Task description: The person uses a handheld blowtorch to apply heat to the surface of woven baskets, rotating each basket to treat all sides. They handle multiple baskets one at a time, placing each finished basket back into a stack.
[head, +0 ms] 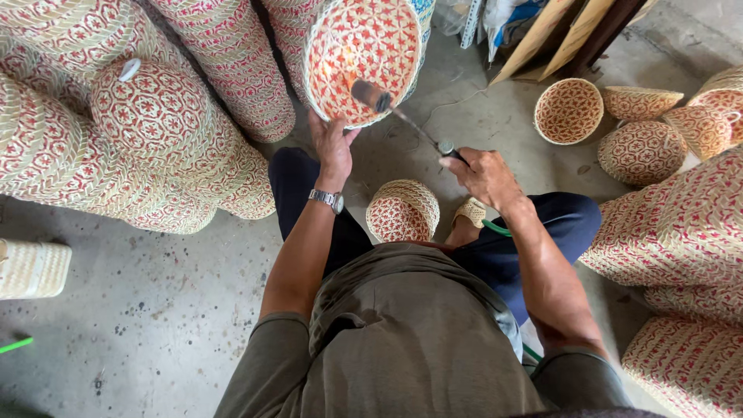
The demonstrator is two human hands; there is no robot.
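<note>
My left hand (333, 145) grips the lower rim of a round woven basket (362, 56) with a red and cream star pattern, holding it up with its inside facing me. My right hand (484, 176) holds a thin metal torch wand (402, 116) whose dark nozzle points into the basket's inside. A green hose (499, 228) runs from under my right wrist. A smaller woven basket (402, 210) rests upside down between my knees. My left wrist carries a metal watch.
Tall stacks of patterned baskets (155, 116) fill the left; more stacks (681, 232) stand at the right. Several small bowl-shaped baskets (569, 110) lie on the concrete floor at upper right. Wooden boards (565, 31) lean at the back. A plain cream basket (31, 268) sits at far left.
</note>
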